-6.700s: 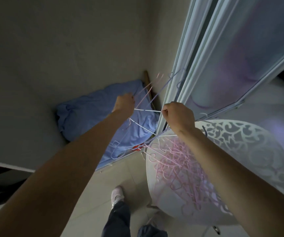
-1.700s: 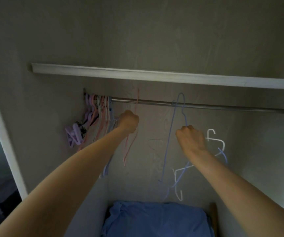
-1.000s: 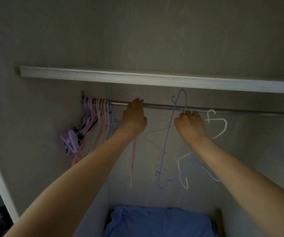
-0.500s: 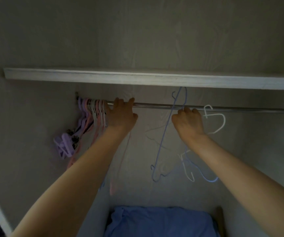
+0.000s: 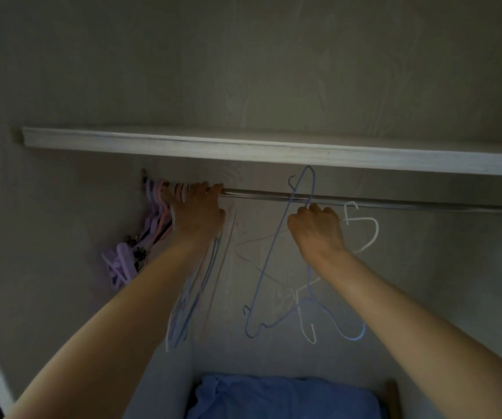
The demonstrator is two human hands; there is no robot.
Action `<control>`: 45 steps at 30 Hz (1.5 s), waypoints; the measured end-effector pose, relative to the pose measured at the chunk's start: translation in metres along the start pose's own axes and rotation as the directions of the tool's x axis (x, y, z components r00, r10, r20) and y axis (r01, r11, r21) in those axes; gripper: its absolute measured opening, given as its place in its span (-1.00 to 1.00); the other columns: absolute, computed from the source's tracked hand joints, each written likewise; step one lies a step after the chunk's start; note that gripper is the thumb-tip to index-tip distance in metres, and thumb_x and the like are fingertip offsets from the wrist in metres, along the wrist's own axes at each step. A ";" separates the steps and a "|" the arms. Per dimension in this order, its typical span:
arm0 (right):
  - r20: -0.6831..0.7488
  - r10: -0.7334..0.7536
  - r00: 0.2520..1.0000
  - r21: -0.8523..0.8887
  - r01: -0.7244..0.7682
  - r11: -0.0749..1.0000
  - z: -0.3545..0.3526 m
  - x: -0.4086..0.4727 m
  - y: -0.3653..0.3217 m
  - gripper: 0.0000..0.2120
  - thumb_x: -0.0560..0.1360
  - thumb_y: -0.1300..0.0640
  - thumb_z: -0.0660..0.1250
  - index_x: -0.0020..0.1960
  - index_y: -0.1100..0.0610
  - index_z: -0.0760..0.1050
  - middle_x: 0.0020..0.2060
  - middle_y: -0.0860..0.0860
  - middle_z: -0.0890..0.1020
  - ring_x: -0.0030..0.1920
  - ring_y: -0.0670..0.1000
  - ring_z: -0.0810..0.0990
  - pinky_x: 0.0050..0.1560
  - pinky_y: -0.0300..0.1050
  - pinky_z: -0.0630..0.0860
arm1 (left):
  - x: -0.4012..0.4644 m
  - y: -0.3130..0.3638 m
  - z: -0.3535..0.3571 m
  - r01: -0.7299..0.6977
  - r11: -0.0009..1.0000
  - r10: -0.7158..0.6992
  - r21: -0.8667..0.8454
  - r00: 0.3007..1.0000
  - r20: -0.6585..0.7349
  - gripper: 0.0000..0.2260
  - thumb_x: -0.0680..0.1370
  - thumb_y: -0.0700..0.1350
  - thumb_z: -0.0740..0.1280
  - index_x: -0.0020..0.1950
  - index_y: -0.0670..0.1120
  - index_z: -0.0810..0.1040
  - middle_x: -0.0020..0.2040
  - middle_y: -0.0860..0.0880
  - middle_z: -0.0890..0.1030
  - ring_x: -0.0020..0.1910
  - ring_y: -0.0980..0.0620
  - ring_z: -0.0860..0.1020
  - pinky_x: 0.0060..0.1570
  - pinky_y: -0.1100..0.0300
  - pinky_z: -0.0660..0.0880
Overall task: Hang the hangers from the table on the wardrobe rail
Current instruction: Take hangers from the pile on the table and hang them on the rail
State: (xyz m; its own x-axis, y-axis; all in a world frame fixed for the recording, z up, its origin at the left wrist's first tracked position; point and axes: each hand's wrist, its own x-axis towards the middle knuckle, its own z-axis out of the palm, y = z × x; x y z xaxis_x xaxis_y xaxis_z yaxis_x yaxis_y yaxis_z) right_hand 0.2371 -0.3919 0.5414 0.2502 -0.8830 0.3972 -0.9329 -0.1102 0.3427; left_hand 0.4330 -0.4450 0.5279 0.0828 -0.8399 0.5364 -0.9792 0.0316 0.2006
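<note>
A metal wardrobe rail (image 5: pixel 262 195) runs under a white shelf. Several pink, purple and white hangers (image 5: pixel 165 204) hang bunched at its left end. My left hand (image 5: pixel 196 211) rests on the rail against that bunch, fingers curled over the bar; thin pink and blue hangers (image 5: pixel 195 285) dangle below it. My right hand (image 5: pixel 316 229) is closed just under the rail on a bundle of thin hangers: a blue hanger (image 5: pixel 277 252) whose hook pokes above the rail, and a white hanger (image 5: pixel 364 228) sticking out to the right.
A white shelf (image 5: pixel 274 149) sits close above the rail. Purple clip hangers (image 5: pixel 119 261) hang at the far left against the wardrobe wall. Folded blue fabric (image 5: pixel 280 397) lies on the wardrobe floor below. The rail to the right of my right hand is bare.
My left hand has slid left along the rail, pushing a pink hanger into the bunch. My right hand has stayed under the rail with its bundle, the blue hook still above the bar.
</note>
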 end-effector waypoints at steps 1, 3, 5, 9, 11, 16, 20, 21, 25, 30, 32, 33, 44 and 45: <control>0.012 -0.003 1.000 0.004 0.003 1.000 0.000 0.000 -0.002 -0.72 0.47 0.38 0.18 0.16 0.25 0.46 0.13 0.17 0.54 0.21 0.14 0.47 0.13 -0.06 0.37 | 0.000 -0.002 0.001 -0.005 1.000 0.005 0.002 1.000 0.010 -0.50 0.55 -0.07 0.20 0.49 0.08 0.19 0.52 -0.03 0.19 0.51 -0.01 0.13 0.37 -0.37 -0.19; 0.037 0.004 0.999 0.014 -0.005 1.000 -0.001 0.000 -0.004 -0.71 0.49 0.38 0.16 0.18 0.25 0.44 0.14 0.17 0.53 0.20 0.14 0.48 0.08 -0.06 0.41 | 0.001 0.000 0.004 -0.018 0.999 0.018 -0.038 1.000 0.005 -0.49 0.54 -0.07 0.22 0.49 0.06 0.21 0.52 -0.04 0.19 0.51 -0.03 0.13 0.40 -0.34 -0.16; 0.074 0.016 0.997 0.021 -0.018 1.000 -0.001 -0.001 -0.006 -0.69 0.50 0.39 0.14 0.22 0.24 0.41 0.17 0.16 0.52 0.21 0.14 0.49 0.07 -0.05 0.43 | -0.001 0.009 0.011 -0.096 0.981 0.093 -0.167 0.995 -0.025 -0.49 0.53 -0.12 0.24 0.48 -0.01 0.24 0.51 -0.08 0.22 0.48 -0.06 0.19 0.48 -0.17 0.03; 0.108 0.046 0.993 0.044 -0.051 0.998 0.001 -0.005 -0.004 -0.70 0.55 0.34 0.10 0.25 0.23 0.38 0.20 0.17 0.50 0.22 0.16 0.50 0.10 -0.03 0.43 | -0.026 0.040 0.027 -0.309 0.801 0.332 -0.513 0.942 -0.049 -0.70 0.51 -0.27 0.28 0.25 -0.20 0.48 0.25 -0.19 0.46 0.24 -0.13 0.46 0.18 0.29 0.33; 0.102 0.055 0.993 0.065 -0.061 0.996 0.000 -0.010 0.001 -0.71 0.56 0.32 0.09 0.26 0.25 0.37 0.20 0.18 0.49 0.22 0.16 0.50 0.10 -0.04 0.43 | -0.042 0.057 0.035 -0.333 0.700 0.396 -0.632 0.917 -0.045 -0.79 0.52 -0.23 0.34 0.14 -0.23 0.55 0.13 -0.19 0.51 0.12 -0.09 0.51 0.03 0.41 0.30; 0.098 0.106 0.990 0.114 -0.117 0.987 -0.004 -0.024 0.014 -0.73 0.55 0.34 0.12 0.21 0.25 0.42 0.17 0.19 0.52 0.16 0.17 0.53 0.03 -0.06 0.45 | -0.060 0.087 0.035 0.090 0.574 0.445 -0.814 0.800 0.403 -0.82 0.52 -0.10 0.37 0.04 -0.17 0.57 0.01 -0.14 0.60 -0.11 0.01 0.57 -0.01 0.25 0.52; 0.065 0.151 0.986 0.144 -0.159 0.977 -0.003 -0.038 0.019 -0.71 0.49 0.29 0.22 0.20 0.17 0.48 0.16 0.18 0.54 0.15 0.22 0.55 0.05 -0.03 0.47 | -0.075 0.101 0.027 0.149 0.486 0.564 -0.861 0.700 0.439 -0.97 0.52 -0.25 0.34 -0.12 -0.19 0.55 -0.23 -0.10 0.61 -0.37 0.16 0.59 -0.27 0.35 0.50; 0.057 0.158 0.986 0.153 -0.165 0.974 -0.002 -0.042 0.020 -0.70 0.48 0.28 0.24 0.20 0.16 0.49 0.15 0.18 0.55 0.15 0.22 0.56 0.05 -0.04 0.47 | -0.080 0.106 0.025 0.144 0.510 0.595 -0.848 0.654 0.468 -0.94 0.53 -0.24 0.33 -0.06 -0.22 0.55 -0.26 -0.06 0.59 -0.42 0.22 0.57 -0.28 0.35 0.47; 0.030 0.205 0.978 0.238 -0.206 0.949 0.007 -0.057 0.024 -0.69 0.52 0.28 0.20 0.22 0.09 0.50 0.19 0.13 0.54 0.11 0.21 0.58 0.07 -0.02 0.49 | -0.104 0.118 0.023 0.170 0.561 0.661 -0.810 0.496 0.562 -0.88 0.62 -0.21 0.18 -0.02 -0.19 0.48 -0.29 -0.05 0.55 -0.45 0.23 0.58 -0.33 0.39 0.52; -0.015 0.179 0.984 0.373 -0.161 0.914 0.010 -0.083 0.023 -0.65 0.53 0.27 0.15 0.28 0.04 0.33 0.30 0.10 0.26 -0.06 0.26 0.59 -0.07 0.04 0.50 | -0.126 0.112 0.029 0.283 0.521 0.594 -0.805 0.557 0.580 -0.82 0.65 -0.17 0.10 -0.05 -0.14 0.46 -0.35 -0.04 0.49 -0.46 0.18 0.55 -0.26 0.24 0.54; -0.027 0.172 0.985 0.397 -0.148 0.906 0.013 -0.094 0.020 -0.71 0.52 0.27 0.15 0.24 0.16 0.32 0.28 0.15 0.24 -0.10 0.29 0.57 -0.15 0.07 0.46 | -0.135 0.107 0.031 0.277 0.550 0.585 -0.788 0.546 0.600 -0.83 0.65 -0.17 0.10 -0.04 -0.14 0.46 -0.35 -0.04 0.49 -0.47 0.19 0.55 -0.29 0.25 0.53; -0.022 0.174 0.985 0.404 -0.150 0.902 0.015 -0.099 0.019 -0.72 0.51 0.28 0.16 0.22 0.21 0.32 0.27 0.18 0.24 -0.10 0.30 0.56 -0.16 0.08 0.45 | -0.139 0.104 0.032 0.278 0.563 0.571 -0.778 0.550 0.610 -0.82 0.65 -0.18 0.09 -0.04 -0.14 0.45 -0.34 -0.04 0.48 -0.48 0.20 0.55 -0.32 0.26 0.53; 0.238 0.262 0.935 0.379 -0.338 0.862 0.035 -0.123 0.021 -0.76 0.49 0.41 0.15 0.12 0.38 0.46 0.12 0.36 0.53 0.15 0.31 0.53 0.08 0.02 0.47 | -0.153 0.089 0.025 0.464 0.395 0.224 -0.793 0.788 0.573 -0.88 0.63 -0.24 0.14 -0.09 -0.10 0.38 -0.43 -0.07 0.44 -0.70 0.23 0.36 -0.62 0.34 0.40; 0.241 0.300 0.923 0.385 -0.375 0.843 0.033 -0.121 0.022 -0.76 0.50 0.41 0.14 0.12 0.39 0.46 0.12 0.37 0.53 0.16 0.31 0.53 0.08 0.02 0.47 | -0.147 0.088 0.024 0.493 0.351 0.157 -0.796 0.807 0.569 -0.92 0.63 -0.24 0.14 -0.05 -0.09 0.34 -0.51 -0.04 0.46 -0.74 0.22 0.31 -0.67 0.41 0.30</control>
State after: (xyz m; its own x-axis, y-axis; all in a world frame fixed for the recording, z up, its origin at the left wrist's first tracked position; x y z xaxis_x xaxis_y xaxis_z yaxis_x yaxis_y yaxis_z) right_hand 0.1773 -0.3026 0.4730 -0.1111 -0.9581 0.2639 -0.9802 0.0619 -0.1879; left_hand 0.3298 -0.3312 0.4472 -0.1922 -0.9814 -0.0024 -0.1554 0.0281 0.9874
